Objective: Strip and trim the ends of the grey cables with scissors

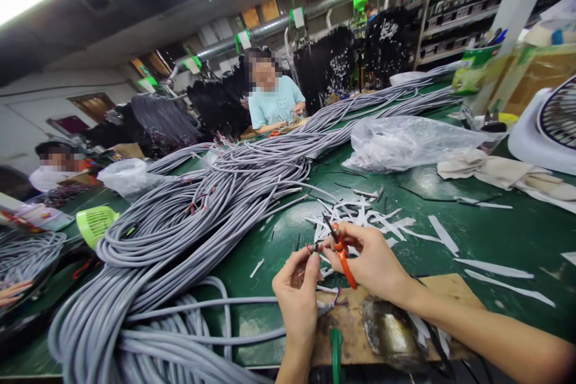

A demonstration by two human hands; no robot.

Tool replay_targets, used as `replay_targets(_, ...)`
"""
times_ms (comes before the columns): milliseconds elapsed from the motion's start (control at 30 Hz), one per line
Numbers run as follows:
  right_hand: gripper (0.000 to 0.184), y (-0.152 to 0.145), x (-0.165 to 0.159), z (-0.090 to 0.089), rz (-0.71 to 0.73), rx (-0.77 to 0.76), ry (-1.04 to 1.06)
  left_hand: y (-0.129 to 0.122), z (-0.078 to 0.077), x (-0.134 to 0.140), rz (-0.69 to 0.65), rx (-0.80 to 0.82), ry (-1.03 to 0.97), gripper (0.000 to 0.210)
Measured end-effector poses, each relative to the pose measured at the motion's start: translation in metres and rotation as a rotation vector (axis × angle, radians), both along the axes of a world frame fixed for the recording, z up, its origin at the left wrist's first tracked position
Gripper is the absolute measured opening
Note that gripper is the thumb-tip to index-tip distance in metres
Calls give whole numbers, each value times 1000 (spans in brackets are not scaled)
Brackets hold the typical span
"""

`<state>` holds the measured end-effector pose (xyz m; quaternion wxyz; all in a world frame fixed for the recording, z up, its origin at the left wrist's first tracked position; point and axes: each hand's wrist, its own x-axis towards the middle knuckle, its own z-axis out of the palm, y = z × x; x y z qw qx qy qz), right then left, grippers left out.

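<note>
My left hand pinches the stripped end of a grey cable, where thin coloured wires show between the fingertips. Close beside it, my right hand holds orange-handled scissors, their dark blades pointing up and away. The right fingertips also meet the coloured wires. Under both hands is a worn wooden board with a dark, shiny patch. Another grey cable end with splayed thin wires lies on the board. White paper-like strips are scattered just beyond my hands.
Large coils of grey cable cover the left and centre of the green table. A clear plastic bag, cloth gloves and a white fan are at right. A person in a light blue shirt sits opposite; another person is far left.
</note>
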<state>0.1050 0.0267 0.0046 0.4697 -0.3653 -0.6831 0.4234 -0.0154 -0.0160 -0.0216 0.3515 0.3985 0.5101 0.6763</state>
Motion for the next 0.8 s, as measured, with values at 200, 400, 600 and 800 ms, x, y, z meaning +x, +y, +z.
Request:
replay_targets(200,3,-2,2,1,-37,101,-53,-3,8,5,-8,-44,-41,24)
replay_targets(400,3,-3,2,0,-42,131,-101,-4,3,4,13,-12,-42,22)
replay_targets(600,4,-2,2,1,27,102,-77,-5,3,3,-23,-37,30,20)
replay_targets(800,9,-1,1,-2,-26,85,-72,-5,3,3,-6,-55,84,20)
